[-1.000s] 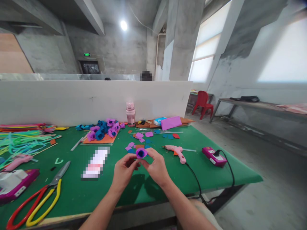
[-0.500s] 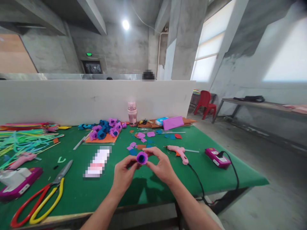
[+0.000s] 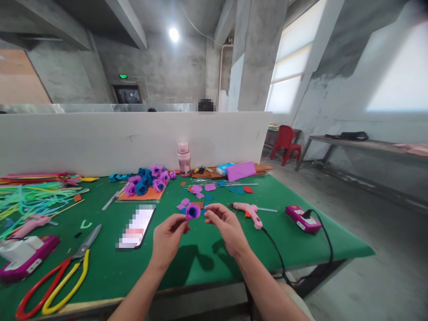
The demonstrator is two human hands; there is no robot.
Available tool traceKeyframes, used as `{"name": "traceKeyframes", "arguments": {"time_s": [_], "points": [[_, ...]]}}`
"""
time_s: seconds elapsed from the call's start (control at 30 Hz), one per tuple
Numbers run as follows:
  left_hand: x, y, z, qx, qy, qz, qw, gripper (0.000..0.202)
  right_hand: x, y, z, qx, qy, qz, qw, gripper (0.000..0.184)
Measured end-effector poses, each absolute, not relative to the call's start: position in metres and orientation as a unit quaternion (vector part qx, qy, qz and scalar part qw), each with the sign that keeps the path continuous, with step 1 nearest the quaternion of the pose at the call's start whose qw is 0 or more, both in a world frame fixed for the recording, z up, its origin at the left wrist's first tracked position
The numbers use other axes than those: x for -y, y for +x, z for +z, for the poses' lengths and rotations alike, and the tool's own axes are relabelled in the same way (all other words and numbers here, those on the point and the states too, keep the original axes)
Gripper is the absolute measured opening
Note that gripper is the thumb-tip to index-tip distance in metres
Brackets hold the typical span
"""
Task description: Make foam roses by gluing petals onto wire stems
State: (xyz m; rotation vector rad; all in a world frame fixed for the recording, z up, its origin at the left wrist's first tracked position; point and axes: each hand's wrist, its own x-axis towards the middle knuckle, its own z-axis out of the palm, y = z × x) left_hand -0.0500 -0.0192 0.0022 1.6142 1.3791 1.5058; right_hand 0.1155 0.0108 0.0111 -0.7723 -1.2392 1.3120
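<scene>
My left hand (image 3: 170, 238) pinches a small paper flower (image 3: 193, 211) from below, its purple outer petals curled round a dark blue middle. The bloom faces me, above the green table. Just to its right is my right hand (image 3: 227, 227), apart from the flower, thumb and fingertips drawn together. Whether anything small is between those fingertips I cannot make out. Cut purple petals (image 3: 185, 203) and blue and brown pieces lie behind the flower. A pink glue gun (image 3: 249, 211) rests to the right of my right hand.
Large scissors (image 3: 80, 254) and a phone (image 3: 138, 227) lie on the left. Finished flowers (image 3: 143, 180) are piled at the back. A purple power box (image 3: 302, 218) sits at right, its cord (image 3: 329, 243) hanging over the edge. A pink bottle (image 3: 183, 159) stands before the white partition (image 3: 133, 138).
My right hand has come off the flower and moved slightly away to the right. The left hand has shifted a little left and up with the flower, which has tilted.
</scene>
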Motion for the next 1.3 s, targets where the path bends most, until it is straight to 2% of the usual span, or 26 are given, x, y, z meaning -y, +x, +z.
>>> {"name": "traceKeyframes", "arguments": {"time_s": [0.07,0.13,0.3,0.73,1.0,1.3], "points": [[0.019,-0.057,0.001,-0.501,0.644,0.552,0.172,0.012,-0.006,0.112,0.013,0.480,-0.296,0.635,0.528,0.030],[0.017,-0.062,0.000,-0.489,0.673,0.544,0.106,0.012,-0.003,0.110,0.014,0.459,-0.281,0.663,0.520,0.035],[0.013,-0.064,-0.004,-0.478,0.696,0.534,0.049,0.011,0.001,0.109,0.016,0.483,-0.317,0.594,0.560,0.032],[0.010,-0.059,-0.007,-0.453,0.724,0.520,0.036,0.011,0.002,0.110,0.019,0.544,-0.351,0.500,0.576,0.021],[0.012,-0.054,-0.007,-0.459,0.706,0.529,0.103,0.011,0.001,0.108,0.017,0.525,-0.360,0.521,0.568,0.023],[0.012,-0.058,-0.007,-0.454,0.714,0.522,0.106,0.011,0.001,0.115,0.020,0.645,-0.369,0.363,0.562,0.019]]}}
